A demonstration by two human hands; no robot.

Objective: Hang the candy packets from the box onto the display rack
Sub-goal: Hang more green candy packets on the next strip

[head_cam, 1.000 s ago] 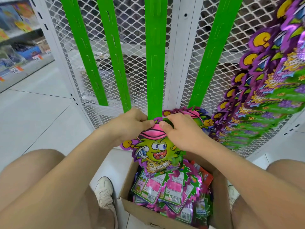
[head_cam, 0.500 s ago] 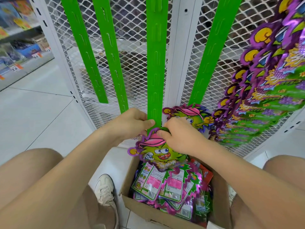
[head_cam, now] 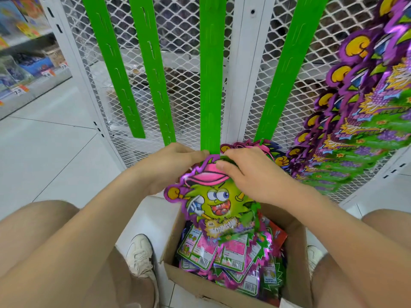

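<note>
Grip: left hand (head_cam: 175, 165) and right hand (head_cam: 251, 174) pinch packet (head_cam: 218, 201) top at middle strip (head_cam: 210, 85) foot.
Done: hung packets (head_cam: 355, 130) fill the right side.
Left: two left strips (head_cam: 115, 70) bare; box (head_cam: 295, 252) heaped.

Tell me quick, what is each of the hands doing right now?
Left hand: closed, pinching the top edge of the candy packet at the lower end of the green strip.
Right hand: closed, pinching the same packet's top.
</note>
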